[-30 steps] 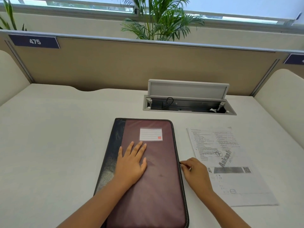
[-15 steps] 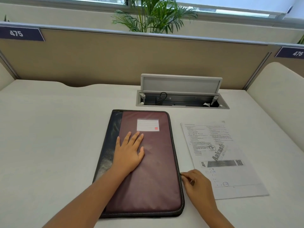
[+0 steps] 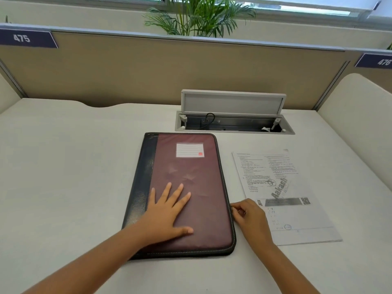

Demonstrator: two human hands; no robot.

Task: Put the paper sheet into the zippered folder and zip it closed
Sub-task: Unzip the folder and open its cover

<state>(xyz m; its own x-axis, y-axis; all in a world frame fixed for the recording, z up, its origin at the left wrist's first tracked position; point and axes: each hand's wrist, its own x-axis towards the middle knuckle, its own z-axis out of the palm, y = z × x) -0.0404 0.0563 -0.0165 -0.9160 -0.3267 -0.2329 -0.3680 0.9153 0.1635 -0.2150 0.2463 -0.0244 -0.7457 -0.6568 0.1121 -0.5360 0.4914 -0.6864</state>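
Note:
A maroon zippered folder with a black spine and a white label lies flat and closed on the desk. My left hand presses flat on its lower cover, fingers spread. At the folder's right edge, my right hand pinches the zipper pull low on that side. The printed paper sheet lies flat on the desk to the right of the folder, with its lower left part under my right hand.
An open cable tray with its lid raised sits in the white desk behind the folder. A tan partition closes off the back, with curved side panels left and right. A plant stands beyond it.
My right hand has slid along the folder's right edge towards me with the zipper pull. My left hand has moved down the cover. The camera has shifted a little.

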